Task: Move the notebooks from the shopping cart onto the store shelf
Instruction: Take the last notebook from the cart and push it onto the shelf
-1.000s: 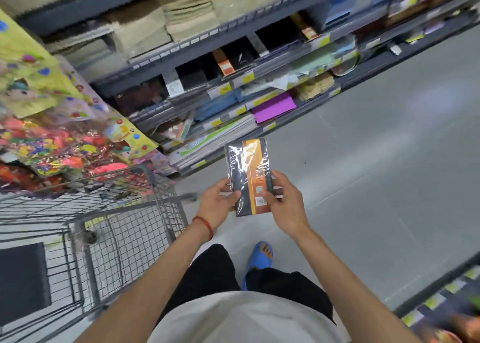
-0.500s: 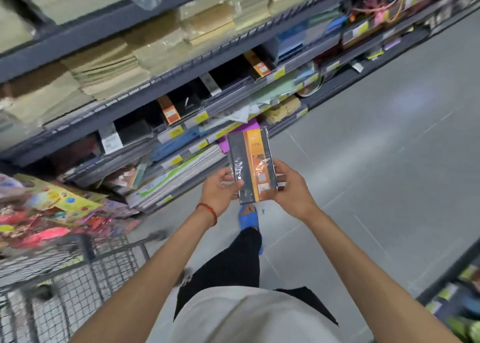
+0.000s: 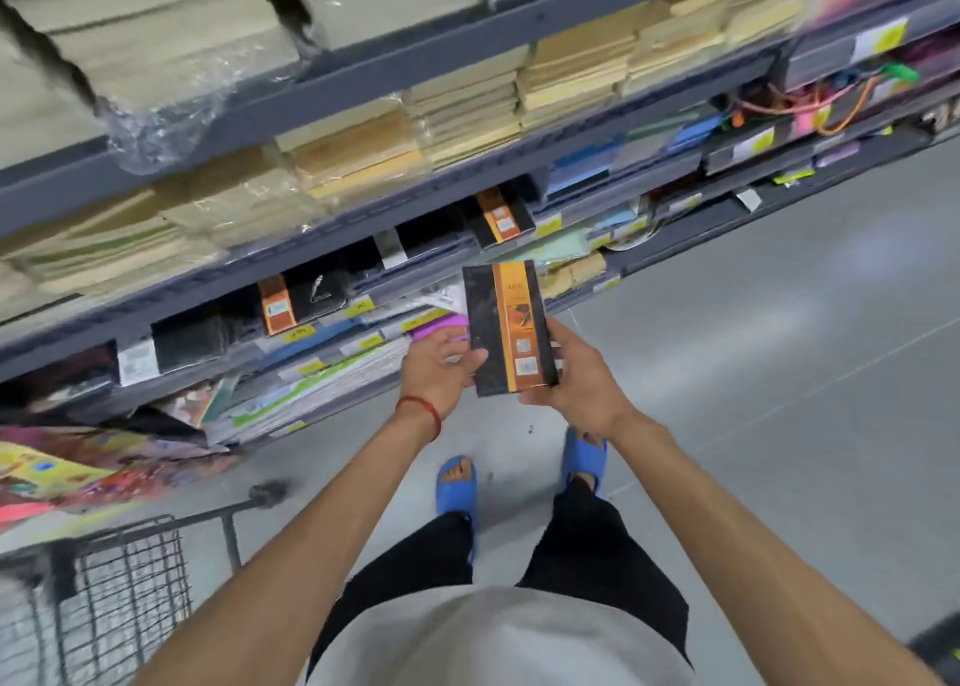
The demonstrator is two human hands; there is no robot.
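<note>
Aisle, store shelf (image 3: 415, 69) ahead | left hand (image 3: 441, 368), right hand (image 3: 582, 384) gripping notebook (image 3: 509, 329) (orange band) before shelf | best slid flat beside matching stock (image 3: 501, 215)

Bright, even overhead store light fills the aisle, leaving a pale sheen on the grey floor (image 3: 779, 347) at centre right and only soft, faint shadows. Motion blur smears the store shelf (image 3: 415, 66) across the top and upper left, and the shopping cart (image 3: 130, 581) at lower left. The notebook (image 3: 506, 329) at centre, gripped by the left hand (image 3: 436, 368) and right hand (image 3: 582, 378), reads fairly sharp. Wide-angle distortion bows the shelf rails and stretches both forearms toward the bottom edge.
</note>
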